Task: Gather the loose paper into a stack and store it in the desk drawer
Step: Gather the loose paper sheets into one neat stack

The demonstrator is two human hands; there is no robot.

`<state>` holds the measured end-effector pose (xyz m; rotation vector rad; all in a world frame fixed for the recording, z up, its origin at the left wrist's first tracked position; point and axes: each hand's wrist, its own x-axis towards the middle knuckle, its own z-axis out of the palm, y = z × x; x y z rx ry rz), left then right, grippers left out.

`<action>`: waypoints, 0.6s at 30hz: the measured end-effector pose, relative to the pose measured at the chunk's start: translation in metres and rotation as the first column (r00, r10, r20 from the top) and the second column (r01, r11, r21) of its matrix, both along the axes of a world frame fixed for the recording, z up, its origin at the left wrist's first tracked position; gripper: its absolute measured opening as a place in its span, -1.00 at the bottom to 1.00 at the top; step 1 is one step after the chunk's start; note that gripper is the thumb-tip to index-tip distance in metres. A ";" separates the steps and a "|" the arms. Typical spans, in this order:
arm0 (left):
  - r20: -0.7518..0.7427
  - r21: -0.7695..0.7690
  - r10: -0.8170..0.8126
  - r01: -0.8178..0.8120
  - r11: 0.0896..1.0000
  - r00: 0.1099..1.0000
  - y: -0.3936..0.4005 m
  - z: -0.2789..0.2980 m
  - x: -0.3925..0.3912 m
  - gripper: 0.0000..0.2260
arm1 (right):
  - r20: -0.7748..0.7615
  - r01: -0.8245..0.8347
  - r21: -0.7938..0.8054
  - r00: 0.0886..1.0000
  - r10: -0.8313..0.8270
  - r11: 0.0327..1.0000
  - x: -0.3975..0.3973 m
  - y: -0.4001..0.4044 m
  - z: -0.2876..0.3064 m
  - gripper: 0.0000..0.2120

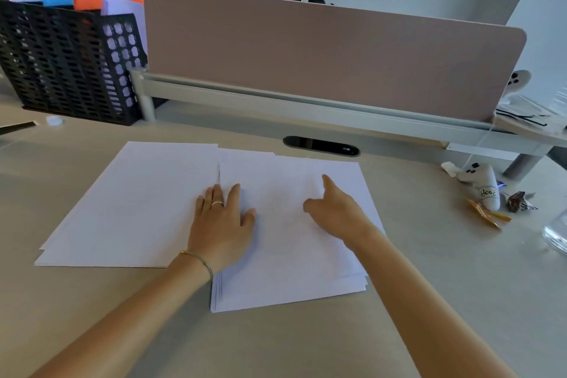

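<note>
White paper (pixel 135 202) lies in two overlapping piles on the desk (pixel 429 301), left hand (pixel 222 224) flat and right hand (pixel 334 209) loosely open (neither gripping), so a careless sweep could crumple or scatter sheets.

The left hand (pixel 222 224) hides where the two heaps of paper (pixel 288 233) overlap, so their sheets cannot be counted. At three o'clock the picture's edge cuts off a clear glass (pixel 557 235). At eleven o'clock, the black mesh file basket (pixel 67 61) conceals the lower parts of its folders.
</note>
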<state>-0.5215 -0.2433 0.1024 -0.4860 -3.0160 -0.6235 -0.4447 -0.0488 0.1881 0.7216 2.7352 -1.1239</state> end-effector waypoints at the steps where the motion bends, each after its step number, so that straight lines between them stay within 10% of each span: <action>1: 0.000 0.017 0.001 -0.001 1.000 1.000 0.001 0.002 0.001 -0.42 | -0.011 0.014 -0.081 1.000 -0.015 0.997 -0.002 0.001 0.004 -0.23; 7: -0.019 0.033 0.010 -0.009 0.999 1.000 0.003 0.002 0.004 -0.40 | 0.043 0.267 -0.624 0.950 -0.309 0.734 -0.006 0.031 0.009 -0.37; 12: -0.043 0.090 0.022 -0.018 0.996 0.999 0.003 0.004 0.004 -0.40 | 0.090 0.334 -0.669 0.923 -0.374 0.664 -0.008 0.042 0.011 -0.79; 18: -0.034 0.062 0.040 -0.037 0.997 0.999 0.002 0.002 0.005 -0.41 | 0.051 0.283 -0.727 0.931 -0.362 0.626 -0.019 0.037 0.014 -0.55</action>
